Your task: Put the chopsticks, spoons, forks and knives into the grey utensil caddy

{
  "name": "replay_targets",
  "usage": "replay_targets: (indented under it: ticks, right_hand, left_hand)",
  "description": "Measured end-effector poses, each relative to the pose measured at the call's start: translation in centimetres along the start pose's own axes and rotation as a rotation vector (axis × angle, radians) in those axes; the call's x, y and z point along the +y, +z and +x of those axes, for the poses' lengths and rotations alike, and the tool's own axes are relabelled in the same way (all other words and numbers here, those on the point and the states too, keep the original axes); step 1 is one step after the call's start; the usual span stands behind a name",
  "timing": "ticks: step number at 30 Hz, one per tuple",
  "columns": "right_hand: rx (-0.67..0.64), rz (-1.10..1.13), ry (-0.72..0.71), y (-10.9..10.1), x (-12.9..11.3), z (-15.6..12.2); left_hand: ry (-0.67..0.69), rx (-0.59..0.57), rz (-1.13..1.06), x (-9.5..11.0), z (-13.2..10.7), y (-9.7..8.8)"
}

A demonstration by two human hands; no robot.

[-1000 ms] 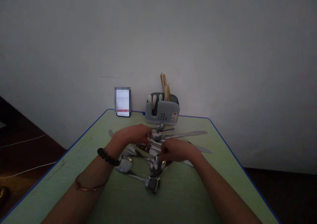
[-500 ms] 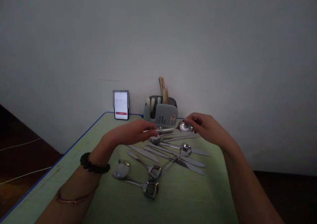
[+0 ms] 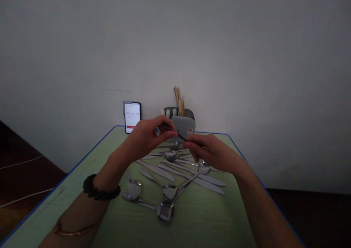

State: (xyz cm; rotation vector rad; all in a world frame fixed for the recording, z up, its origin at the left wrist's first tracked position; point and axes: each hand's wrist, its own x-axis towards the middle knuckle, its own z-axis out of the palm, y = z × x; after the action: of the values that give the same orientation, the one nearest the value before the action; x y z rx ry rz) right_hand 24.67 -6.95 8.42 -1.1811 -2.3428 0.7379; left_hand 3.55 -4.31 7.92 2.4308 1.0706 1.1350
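Above the cutlery, my left hand [image 3: 155,131] is closed on one end of a spoon [image 3: 180,135]. The thumb and fingers of my right hand [image 3: 207,147] pinch its other end. Only a thin, dark, edge-on strip shows between my hands, and the bowl is hidden. Beneath them several metal spoons and table knives lie loosely spread. Among these are a spoon [image 3: 170,192], a square-looking spoon [image 3: 165,212] at the front and a knife [image 3: 210,186] to the right.
A grey cutlery holder [image 3: 183,124] stands at the back against the wall, with wooden chopsticks [image 3: 179,102] and white handles upright in it. Left of it a phone [image 3: 132,116] showing a timer leans on the wall. The green table [image 3: 203,222] has a blue edge.
My left hand has risen, and my right hand has moved left and slightly down, bringing both closer together. The spoon has turned from bowl-visible to edge-on between them.
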Motion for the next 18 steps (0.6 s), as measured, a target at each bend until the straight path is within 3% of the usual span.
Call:
replay_targets:
  ticks: [5,11,18]
  right_hand:
    - [0.028,0.04,-0.009,-0.2,0.26,-0.27]
    - [0.012,0.113,0.027,0.39,-0.46,-0.05]
    - [0.205,-0.009,-0.072,0.37,0.3,0.33]
  left_hand:
    - [-0.014,0.013,-0.08,-0.32,0.02,-0.21]
    - [0.016,0.139,-0.04,-0.39,-0.01,-0.15]
    - [0.076,0.232,0.04,-0.1,0.16,-0.53]
